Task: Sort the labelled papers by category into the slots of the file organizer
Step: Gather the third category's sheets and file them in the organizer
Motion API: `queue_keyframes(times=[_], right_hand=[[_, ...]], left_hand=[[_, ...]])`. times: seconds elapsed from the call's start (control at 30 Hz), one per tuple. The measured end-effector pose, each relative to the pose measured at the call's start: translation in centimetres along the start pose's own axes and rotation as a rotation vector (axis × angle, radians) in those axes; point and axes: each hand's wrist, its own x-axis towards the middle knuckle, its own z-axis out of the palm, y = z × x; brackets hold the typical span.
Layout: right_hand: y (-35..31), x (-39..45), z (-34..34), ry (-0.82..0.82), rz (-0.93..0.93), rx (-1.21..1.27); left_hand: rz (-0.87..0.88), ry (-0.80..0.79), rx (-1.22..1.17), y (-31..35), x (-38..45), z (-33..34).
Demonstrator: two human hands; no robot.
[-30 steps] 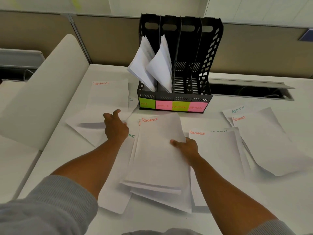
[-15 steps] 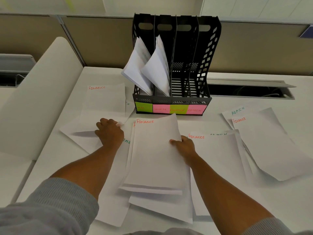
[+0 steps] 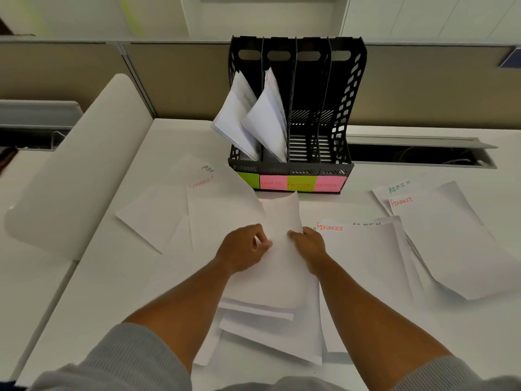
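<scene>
Fingers of the left hand point(image 3: 242, 249) are pinching the left edge of a thin, smooth white sheaf of papers point(image 3: 282, 266), while the right hand point(image 3: 308, 246) is closing on its right edge; the sheaf's top is curling up between them. More flat sheets are lying fanned beneath and around on the matte white worktop point(image 3: 107, 277), some lettered FINANCE in red or ADMIN in green. Just beyond is standing the black perforated plastic file organizer point(image 3: 338, 131), its two left slots holding leaning papers, its two right slots bare, with green and pink labels along its base.
</scene>
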Motion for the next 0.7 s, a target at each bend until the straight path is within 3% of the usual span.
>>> queue_keyframes(times=[0.23, 0.47, 0.57, 0.7], right_hand=[[1.1, -1.5, -1.1, -0.065, -0.016, 0.006], [2.8, -2.5, -1.9, -0.075, -0.019, -0.040], [3.0, -2.7, -2.5, -0.112, -0.027, 0.042], [2.7, -2.9, -3.0, -0.068, -0.020, 0.020]], left_hand=[[-0.035, -0.420, -0.289, 2.7, -1.0, 0.5], [-0.024, -0.574, -0.351, 5.4, -1.6, 1.1], [-0.054, -0.429, -0.388, 6.0, -1.7, 0.9], [-0.198, 0.122, -0.394, 4.3, -2.2, 0.2]])
